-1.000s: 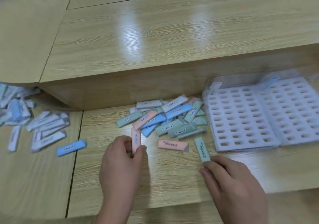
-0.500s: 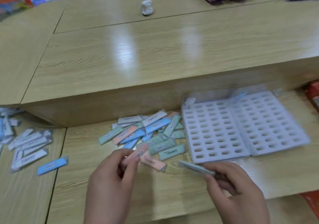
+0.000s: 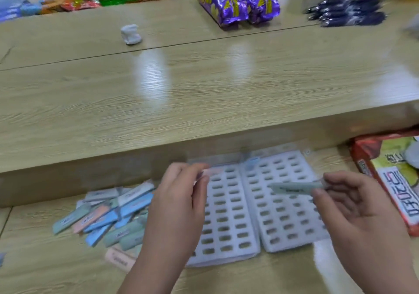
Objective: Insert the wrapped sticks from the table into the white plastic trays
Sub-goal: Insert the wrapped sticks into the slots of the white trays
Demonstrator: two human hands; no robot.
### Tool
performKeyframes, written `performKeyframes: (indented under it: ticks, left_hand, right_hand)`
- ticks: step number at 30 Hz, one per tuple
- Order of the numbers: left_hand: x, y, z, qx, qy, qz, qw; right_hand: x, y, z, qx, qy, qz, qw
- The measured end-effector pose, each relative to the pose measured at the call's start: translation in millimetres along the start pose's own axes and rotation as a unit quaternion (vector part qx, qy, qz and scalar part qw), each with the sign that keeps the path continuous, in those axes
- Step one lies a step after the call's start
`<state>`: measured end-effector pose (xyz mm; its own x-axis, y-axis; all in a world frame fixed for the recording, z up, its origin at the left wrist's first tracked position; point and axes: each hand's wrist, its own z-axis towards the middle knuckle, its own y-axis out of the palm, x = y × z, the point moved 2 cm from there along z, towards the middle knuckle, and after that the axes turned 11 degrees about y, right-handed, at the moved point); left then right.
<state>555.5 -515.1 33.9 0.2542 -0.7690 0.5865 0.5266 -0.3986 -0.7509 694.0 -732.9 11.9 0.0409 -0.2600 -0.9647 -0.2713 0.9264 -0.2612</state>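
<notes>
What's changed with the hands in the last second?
Both hands carried their sticks forward over the white plastic trays: left hand pinches a pink wrapped stick, blurred; right hand a green wrapped stick. Nothing let go. Pile of wrapped sticks and trays unmoved.

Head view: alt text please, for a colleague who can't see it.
The right hand pinches a green wrapped stick over the right white tray; the left hand holds a blurred pinkish stick over the left tray. A pile of sticks lies on the table left of them.

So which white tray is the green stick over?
The right tray: the right hand pinches the green stick above it; the left hand's pink stick is over the left tray.
</notes>
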Motion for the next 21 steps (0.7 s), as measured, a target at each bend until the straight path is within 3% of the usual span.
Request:
performKeyframes:
  ticks: [9, 15, 21]
  left_hand:
    - [10, 37, 23, 0.013, -0.016, 0.086, 0.996]
    - [6, 48, 22, 0.027, 0.084, 0.16, 0.983]
    - [2, 53, 25, 0.038, 0.13, 0.132, 0.982]
  right_hand:
    - [-7, -12, 67, 0.0, -0.085, -0.119, 0.989]
    - [-3, -15, 89, -0.011, -0.18, -0.2, 0.963]
    - [6, -12, 97, -0.043, -0.233, -0.271, 0.933]
